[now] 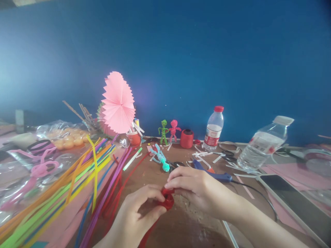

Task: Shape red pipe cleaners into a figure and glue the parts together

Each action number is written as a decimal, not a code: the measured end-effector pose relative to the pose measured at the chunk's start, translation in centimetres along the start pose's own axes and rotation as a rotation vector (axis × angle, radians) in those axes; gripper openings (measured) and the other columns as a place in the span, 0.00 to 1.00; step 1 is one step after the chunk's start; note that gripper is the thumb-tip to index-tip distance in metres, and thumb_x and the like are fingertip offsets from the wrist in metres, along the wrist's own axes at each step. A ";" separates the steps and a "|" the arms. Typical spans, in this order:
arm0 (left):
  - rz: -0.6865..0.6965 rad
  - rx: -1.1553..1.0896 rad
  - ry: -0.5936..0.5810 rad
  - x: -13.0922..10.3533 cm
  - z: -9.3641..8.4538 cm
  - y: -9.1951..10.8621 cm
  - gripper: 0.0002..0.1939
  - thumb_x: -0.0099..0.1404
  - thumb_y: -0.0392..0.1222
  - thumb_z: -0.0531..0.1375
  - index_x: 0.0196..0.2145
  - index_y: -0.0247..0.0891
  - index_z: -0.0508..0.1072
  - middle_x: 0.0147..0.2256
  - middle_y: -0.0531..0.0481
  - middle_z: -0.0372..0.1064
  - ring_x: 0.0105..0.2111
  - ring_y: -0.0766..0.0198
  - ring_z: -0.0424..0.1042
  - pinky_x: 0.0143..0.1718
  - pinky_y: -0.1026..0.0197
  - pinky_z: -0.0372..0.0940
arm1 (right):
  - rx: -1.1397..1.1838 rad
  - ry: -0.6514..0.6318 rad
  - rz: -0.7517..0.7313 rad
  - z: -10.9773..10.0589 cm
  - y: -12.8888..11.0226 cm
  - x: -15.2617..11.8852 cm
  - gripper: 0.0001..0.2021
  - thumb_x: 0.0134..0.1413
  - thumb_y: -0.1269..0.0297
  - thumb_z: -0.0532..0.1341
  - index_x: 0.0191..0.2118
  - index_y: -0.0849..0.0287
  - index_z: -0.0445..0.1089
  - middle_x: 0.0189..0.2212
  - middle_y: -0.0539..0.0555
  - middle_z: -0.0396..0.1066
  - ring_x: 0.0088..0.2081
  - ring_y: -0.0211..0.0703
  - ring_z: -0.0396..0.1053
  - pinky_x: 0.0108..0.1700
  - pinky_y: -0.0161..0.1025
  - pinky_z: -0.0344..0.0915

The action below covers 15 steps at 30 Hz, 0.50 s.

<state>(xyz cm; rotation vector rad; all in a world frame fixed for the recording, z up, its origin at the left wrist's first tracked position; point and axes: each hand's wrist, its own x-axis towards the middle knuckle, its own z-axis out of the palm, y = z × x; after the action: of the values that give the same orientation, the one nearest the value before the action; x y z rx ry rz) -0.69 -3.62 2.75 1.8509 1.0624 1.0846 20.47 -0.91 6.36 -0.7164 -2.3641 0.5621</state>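
Between my two hands is a small coil of red pipe cleaner (pixel 168 202), with a red tail trailing down below it. My left hand (pixel 137 210) pinches the coil's left side between thumb and forefinger. From the right, my right hand (pixel 200 188) presses its fingertips on the coil's top edge. Just behind lies a light blue pipe-cleaner figure (pixel 162 160). Farther back a green pipe-cleaner figure (pixel 163 132) and a pink pipe-cleaner figure (pixel 174 131) stand side by side, left of a red cylindrical thing (pixel 186 139).
Many coloured pipe cleaners (pixel 69 187) spread across the left. A pink paper fan (pixel 119 103) rises behind. A blue glue gun (pixel 216 175), paper strips, an upright bottle (pixel 213 131), a tilted bottle (pixel 265 144) and a phone (pixel 297 203) occupy the right. A blue wall (pixel 176 62) closes the back.
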 end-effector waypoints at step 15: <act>-0.062 -0.066 0.030 0.0 0.1 0.6 0.09 0.55 0.29 0.62 0.30 0.43 0.73 0.31 0.56 0.77 0.31 0.67 0.77 0.33 0.73 0.70 | -0.061 0.041 0.025 1.3 -1.0 -0.2 0.15 0.53 0.84 0.54 0.41 0.63 0.73 0.37 0.55 0.68 0.35 0.37 0.65 0.39 0.30 0.63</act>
<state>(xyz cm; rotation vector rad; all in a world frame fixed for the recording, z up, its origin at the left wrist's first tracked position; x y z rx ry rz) -0.45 -3.84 3.23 1.7435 1.0813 1.1008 19.40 -2.04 5.89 -0.7780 -2.3461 0.4828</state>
